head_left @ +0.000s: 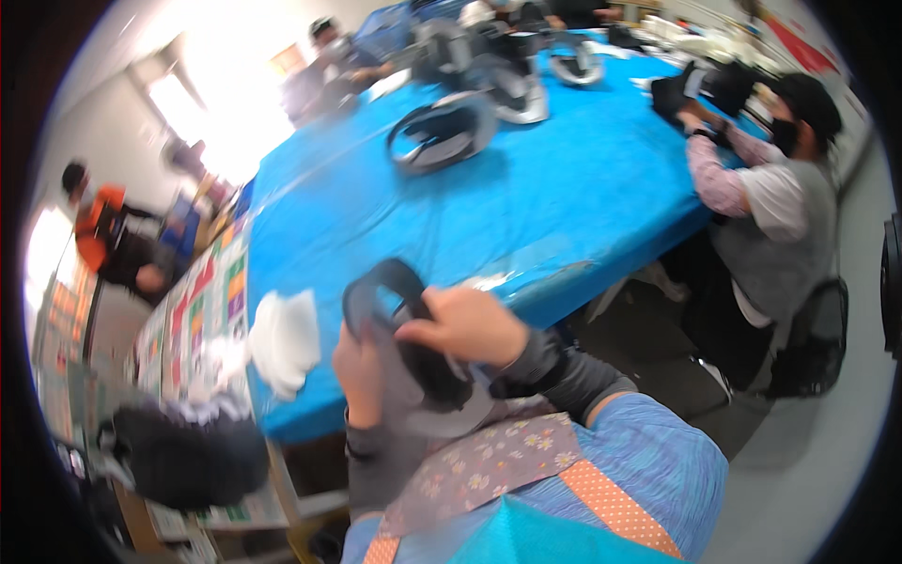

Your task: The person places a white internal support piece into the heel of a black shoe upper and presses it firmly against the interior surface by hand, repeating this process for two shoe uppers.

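Gripping one grey-and-black visor (432, 372) together — left hand (358, 373) clasping its side, right hand (474, 326) grasping the band — by the blue-covered table (324, 221).

1. There it was: we saw the blue table cover (545, 207) shine, smooth plastic by its look, glossy with glare along the near edge!
2. We caught matt, cloth-like dark stuff on the cap (437, 371), its weave lost to blur.
3. Over to the white pile (285, 340): matt, paper or cloth, we couldn't tell!
4. And we spotted matt cloth on the flowered apron (489, 465).
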Demonstrator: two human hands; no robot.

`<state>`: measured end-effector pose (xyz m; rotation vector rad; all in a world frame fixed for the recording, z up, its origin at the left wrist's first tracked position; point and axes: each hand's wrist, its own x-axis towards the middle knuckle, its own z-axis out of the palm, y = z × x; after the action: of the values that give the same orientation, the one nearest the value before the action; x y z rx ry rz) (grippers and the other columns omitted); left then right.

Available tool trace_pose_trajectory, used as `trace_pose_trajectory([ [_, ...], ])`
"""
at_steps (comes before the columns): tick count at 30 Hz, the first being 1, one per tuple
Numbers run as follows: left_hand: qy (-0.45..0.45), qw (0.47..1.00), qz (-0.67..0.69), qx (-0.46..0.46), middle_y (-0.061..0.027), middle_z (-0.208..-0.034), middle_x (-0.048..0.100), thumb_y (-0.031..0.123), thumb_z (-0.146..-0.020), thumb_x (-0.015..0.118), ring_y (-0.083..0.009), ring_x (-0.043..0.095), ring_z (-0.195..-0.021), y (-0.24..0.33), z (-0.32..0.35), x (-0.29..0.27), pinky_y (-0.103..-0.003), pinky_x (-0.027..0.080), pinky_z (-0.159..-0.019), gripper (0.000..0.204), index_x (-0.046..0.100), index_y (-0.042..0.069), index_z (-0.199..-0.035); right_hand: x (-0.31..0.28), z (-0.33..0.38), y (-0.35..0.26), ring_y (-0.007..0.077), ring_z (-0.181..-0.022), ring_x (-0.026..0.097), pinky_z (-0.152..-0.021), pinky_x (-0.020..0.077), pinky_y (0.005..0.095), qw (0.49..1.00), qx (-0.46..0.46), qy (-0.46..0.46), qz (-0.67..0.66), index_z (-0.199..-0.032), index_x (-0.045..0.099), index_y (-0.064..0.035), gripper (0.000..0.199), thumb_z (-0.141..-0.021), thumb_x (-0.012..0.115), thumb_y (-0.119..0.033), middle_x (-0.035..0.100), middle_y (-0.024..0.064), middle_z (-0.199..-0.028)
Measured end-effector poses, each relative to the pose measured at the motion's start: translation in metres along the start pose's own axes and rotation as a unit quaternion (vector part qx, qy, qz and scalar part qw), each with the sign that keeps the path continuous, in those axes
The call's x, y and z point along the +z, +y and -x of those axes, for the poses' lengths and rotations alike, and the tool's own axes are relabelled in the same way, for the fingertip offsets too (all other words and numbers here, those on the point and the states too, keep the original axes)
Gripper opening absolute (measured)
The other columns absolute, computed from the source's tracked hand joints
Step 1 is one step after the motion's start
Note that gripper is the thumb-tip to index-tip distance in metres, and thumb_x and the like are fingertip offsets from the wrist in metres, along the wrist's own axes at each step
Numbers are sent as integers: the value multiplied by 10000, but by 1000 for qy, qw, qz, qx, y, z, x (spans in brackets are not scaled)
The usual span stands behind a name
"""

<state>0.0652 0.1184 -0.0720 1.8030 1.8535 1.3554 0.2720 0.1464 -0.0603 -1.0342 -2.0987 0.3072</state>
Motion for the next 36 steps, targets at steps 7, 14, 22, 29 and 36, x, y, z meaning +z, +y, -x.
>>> trace_pose_trajectory([
  [7, -48, 937, 343, -47, -58, -1091, 660, 226, -1046, 584, -116, 577, -960, -25, -16, -6, -272, 477, -842, 306, 592, -20, -1228, 10, -21, 54, 47, -773, 563, -735, 464, 213, 872, 129, 38, -470, -1204, 664, -56, 299, -1084, 472, -250, 673, 8, -921],
  [14, -84, 884, 451, -89, -49, -1129, 670, 182, -1051, 563, -108, 605, -977, -44, -13, 14, -265, 497, -861, 307, 569, -21, -1281, 43, -24, 101, 64, -690, 545, -594, 378, 208, 700, 157, -101, -689, -1303, 639, -31, 426, -1005, 463, -279, 685, 23, -928],
  [22, -72, 864, 486, -113, -72, -1237, 666, 139, -1057, 519, -145, 633, -1089, -43, -33, 23, -276, 501, -924, 330, 554, 6, -1357, 42, -42, 116, 135, -811, 635, -682, 476, 221, 569, 107, -206, -788, -1155, 637, 8, 658, -1013, 387, -584, 707, 102, -1053],
  [29, 71, 832, 522, -177, -57, -1221, 665, 135, -1046, 534, -144, 636, -1073, -47, -26, 33, -269, 501, -909, 302, 579, 22, -1322, 62, -25, 109, 135, -613, 508, -485, 363, 263, 569, 172, 6, -804, -810, 512, -105, 587, -1012, 363, -636, 571, 41, -757],
  [36, 66, 844, 504, -171, -43, -1084, 670, 237, -1048, 586, -111, 630, -938, -46, -18, 28, -266, 514, -805, 278, 582, 27, -1231, 45, -13, 105, 142, -818, 556, -712, 447, 269, 709, 228, -25, -667, -867, 567, -65, 453, -1050, 482, -470, 611, 60, -857],
])
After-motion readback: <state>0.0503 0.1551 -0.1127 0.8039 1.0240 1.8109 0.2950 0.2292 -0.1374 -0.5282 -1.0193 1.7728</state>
